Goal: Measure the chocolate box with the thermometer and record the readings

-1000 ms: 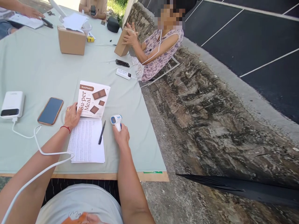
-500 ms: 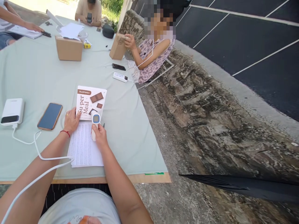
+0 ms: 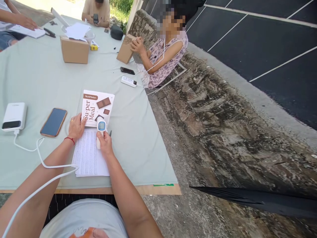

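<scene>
A white and brown "Su-per Meal" box (image 3: 100,105) stands on the table with its printed front towards me. My left hand (image 3: 77,127) grips its lower left side, thumb on the front. In my right hand (image 3: 105,142) is a white infrared thermometer (image 3: 101,127), held by its handle, its blue-rimmed screen facing me and its head close to the box's lower front. Under my hands lie printed sheets (image 3: 86,157) covered in rows of small marks. A dark pen tip (image 3: 110,133) shows just beyond my right hand.
A phone (image 3: 53,122) and a white power bank (image 3: 14,116) with a cable lie to the left. Farther off stands a cardboard box (image 3: 74,50) topped with papers. A co-worker on the right holds another carton (image 3: 125,49); two other people sit at the far side.
The thermometer's screen has turned from dull yellowish to lit blue. My hands and the box keep their places. The far-left person's hand has drawn back from a dark object onto the papers.
</scene>
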A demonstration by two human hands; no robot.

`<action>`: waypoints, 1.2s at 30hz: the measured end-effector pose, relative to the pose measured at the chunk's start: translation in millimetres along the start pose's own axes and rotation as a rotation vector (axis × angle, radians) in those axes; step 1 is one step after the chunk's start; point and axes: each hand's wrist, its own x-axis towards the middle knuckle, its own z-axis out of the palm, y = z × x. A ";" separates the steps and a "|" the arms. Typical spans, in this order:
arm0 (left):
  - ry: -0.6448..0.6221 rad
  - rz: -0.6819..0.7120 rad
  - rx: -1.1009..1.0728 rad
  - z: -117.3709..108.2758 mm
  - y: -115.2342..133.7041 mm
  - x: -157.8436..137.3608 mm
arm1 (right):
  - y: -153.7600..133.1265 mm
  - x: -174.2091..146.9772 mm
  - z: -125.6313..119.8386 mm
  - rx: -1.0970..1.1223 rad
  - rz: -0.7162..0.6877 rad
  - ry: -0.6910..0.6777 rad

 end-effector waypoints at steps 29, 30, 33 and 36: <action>0.005 -0.041 0.008 -0.2 -7.8 3.4 | -40.9 -21.4 -58.7 0.072 0.003 0.197; 0.005 -0.043 0.008 -0.6 -7.9 3.4 | -39.8 -20.8 -60.7 0.062 0.006 0.196; -0.001 -0.045 -0.003 -2.8 -6.6 3.5 | -36.3 -16.8 -67.7 0.037 0.015 0.190; -0.025 -0.051 -0.020 -5.8 -3.0 3.6 | -32.2 -7.6 -79.5 -0.092 0.009 0.211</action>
